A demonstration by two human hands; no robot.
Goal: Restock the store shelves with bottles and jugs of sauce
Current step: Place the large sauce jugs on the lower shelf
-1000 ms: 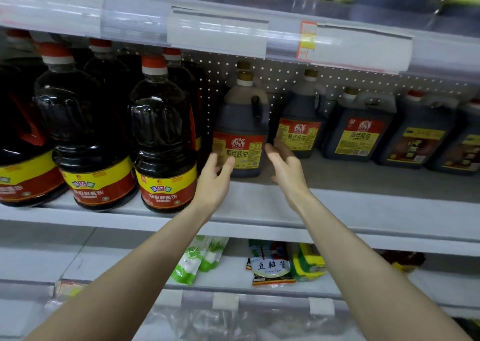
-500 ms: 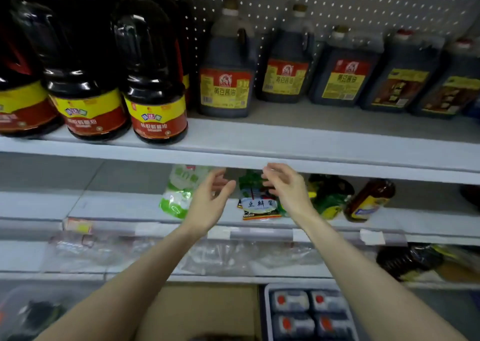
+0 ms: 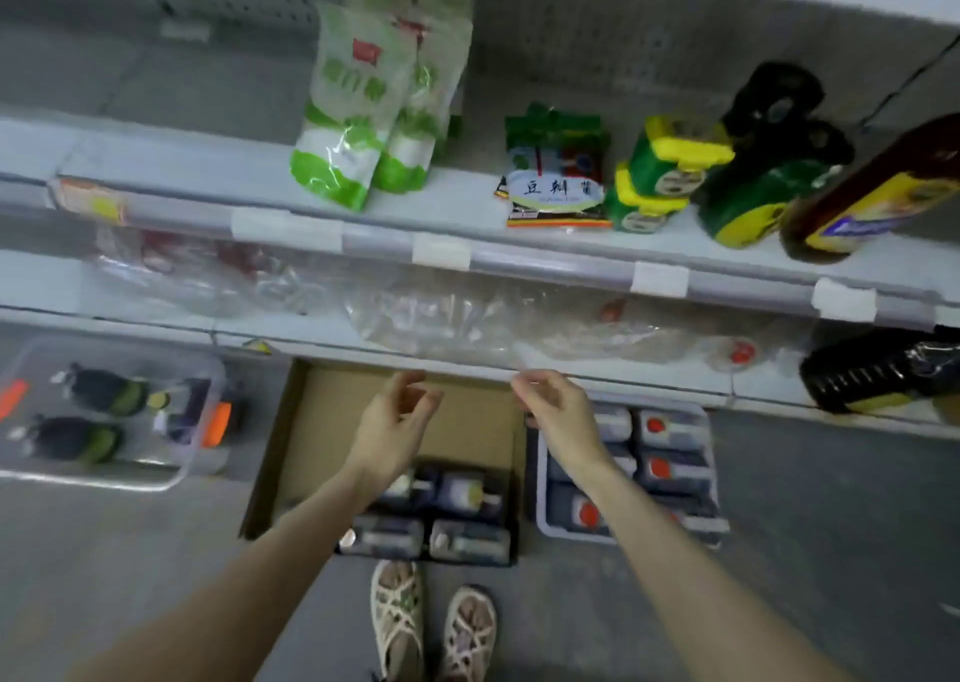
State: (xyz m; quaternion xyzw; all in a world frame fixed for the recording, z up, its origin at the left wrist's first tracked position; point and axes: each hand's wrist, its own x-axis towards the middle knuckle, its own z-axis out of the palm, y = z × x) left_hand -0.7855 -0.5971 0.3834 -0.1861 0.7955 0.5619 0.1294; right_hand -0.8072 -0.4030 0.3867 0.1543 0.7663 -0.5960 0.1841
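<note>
The left hand (image 3: 392, 432) and right hand (image 3: 558, 416) hovered near the front edge of the lowest shelf (image 3: 675, 385), fingers loosely curled and gripping nothing, above the cardboard box (image 3: 332, 421) on the floor. The sauce jugs (image 3: 441, 518) lay packed at the box's near end, its far half bare under the hands. A grey tray (image 3: 571, 535) of red-capped jugs (image 3: 670, 468) sat just beside the box's right wall, and a clear bin (image 3: 130, 480) stood apart on the left.

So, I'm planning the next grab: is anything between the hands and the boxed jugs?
Nothing visible: the cardboard box is open-topped, its sauce jugs uncovered, with left hand and right hand empty above.
</note>
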